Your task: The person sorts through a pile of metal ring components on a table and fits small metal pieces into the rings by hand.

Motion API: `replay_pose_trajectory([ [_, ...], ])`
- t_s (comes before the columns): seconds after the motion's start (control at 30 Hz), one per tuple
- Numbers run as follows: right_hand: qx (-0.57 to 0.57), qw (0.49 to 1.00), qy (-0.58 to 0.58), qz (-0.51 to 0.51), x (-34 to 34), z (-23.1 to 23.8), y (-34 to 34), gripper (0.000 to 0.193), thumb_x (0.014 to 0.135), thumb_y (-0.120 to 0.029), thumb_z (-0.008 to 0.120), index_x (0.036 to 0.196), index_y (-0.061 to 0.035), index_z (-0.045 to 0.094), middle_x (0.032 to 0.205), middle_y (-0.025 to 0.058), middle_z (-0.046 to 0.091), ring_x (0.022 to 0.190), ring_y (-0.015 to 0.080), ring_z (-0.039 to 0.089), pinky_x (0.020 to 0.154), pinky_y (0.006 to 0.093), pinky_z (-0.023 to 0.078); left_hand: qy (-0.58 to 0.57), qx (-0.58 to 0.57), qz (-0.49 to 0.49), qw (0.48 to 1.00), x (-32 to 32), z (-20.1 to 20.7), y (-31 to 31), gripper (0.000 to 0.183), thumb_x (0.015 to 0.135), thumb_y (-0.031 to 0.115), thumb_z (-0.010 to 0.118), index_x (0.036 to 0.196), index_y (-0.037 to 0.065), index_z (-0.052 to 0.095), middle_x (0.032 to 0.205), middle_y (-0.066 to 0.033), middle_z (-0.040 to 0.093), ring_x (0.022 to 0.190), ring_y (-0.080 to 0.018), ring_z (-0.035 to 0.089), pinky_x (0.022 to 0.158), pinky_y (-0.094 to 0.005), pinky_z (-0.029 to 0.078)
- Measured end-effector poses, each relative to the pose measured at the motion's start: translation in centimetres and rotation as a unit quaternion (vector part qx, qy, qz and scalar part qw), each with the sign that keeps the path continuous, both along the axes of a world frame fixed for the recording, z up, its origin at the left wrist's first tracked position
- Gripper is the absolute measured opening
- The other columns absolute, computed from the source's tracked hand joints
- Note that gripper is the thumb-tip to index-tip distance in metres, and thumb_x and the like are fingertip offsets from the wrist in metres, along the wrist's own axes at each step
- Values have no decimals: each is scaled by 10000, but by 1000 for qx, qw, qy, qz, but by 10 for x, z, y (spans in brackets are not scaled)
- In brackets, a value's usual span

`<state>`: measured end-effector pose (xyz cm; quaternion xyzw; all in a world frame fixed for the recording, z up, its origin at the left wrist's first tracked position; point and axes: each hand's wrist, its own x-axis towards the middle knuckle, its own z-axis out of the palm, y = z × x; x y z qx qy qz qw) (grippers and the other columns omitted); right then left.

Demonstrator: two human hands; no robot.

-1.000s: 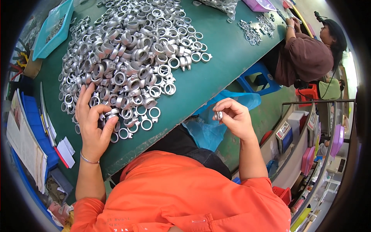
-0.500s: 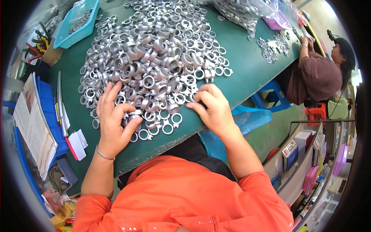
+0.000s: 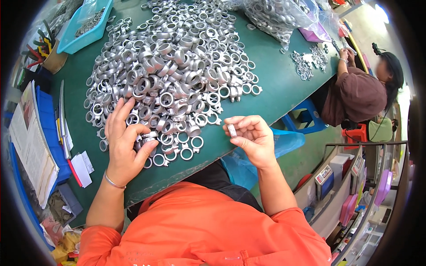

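Note:
A large heap of silver-grey metal rings (image 3: pixel 177 66) with small lugs covers the green table in front of me. My right hand (image 3: pixel 253 141), lifted just off the heap's right side, pinches one small metal ring (image 3: pixel 231 130) between thumb and fingers. That ring is turned edge-on, so its full shape is hidden. My left hand (image 3: pixel 123 144) rests at the near left of the heap, fingers spread and touching the rings. Several rings lie under and between its thumb and index finger.
A turquoise basket (image 3: pixel 86 29) of small metal parts stands far left, beside a holder of pliers (image 3: pixel 55 57). Papers (image 3: pixel 33 146) and a blue tray edge the left side. Bagged rings (image 3: pixel 270 20) lie at the far right, where a co-worker (image 3: pixel 355 95) sits.
My right hand has moved off the heap toward me and to the right, now holding a ring. My left hand stays nearly in place. The view has shifted slightly.

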<state>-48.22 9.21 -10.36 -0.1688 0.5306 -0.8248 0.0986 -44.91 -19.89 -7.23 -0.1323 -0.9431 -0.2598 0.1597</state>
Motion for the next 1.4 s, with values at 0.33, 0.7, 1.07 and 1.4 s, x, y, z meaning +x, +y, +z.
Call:
replay_pose_trajectory([
  [0.33,320,945,32,58,22,30,56,233,731,114,402,841,4,576,891,118,611,740,191,600,643,285,483,1,9,3,1000,0,-2,1,226,660,190,736,790,86,583,1352,-186,398,1293,-380,300,1038,-464,195],
  [0.7,488,807,263,-204,-33,34,4,201,745,-20,631,943,-25,594,871,129,560,841,299,549,736,364,448,2,-2,8,1000,1,1,-2,198,669,141,697,804,91,562,1365,-183,390,1318,-380,275,1059,-448,189],
  [1.07,548,763,201,-277,-60,14,-10,170,674,-36,623,832,-33,560,754,95,567,688,260,542,641,367,450,-10,3,2,1000,2,2,1,217,661,159,718,807,96,569,1358,-184,393,1311,-385,276,1056,-461,186],
  [1.4,194,967,-101,-129,-36,18,-12,191,794,-17,551,981,10,581,847,58,606,670,134,591,548,255,489,41,20,39,998,7,8,9,248,636,148,738,806,93,565,1327,-173,445,1291,-381,331,1060,-463,167],
])
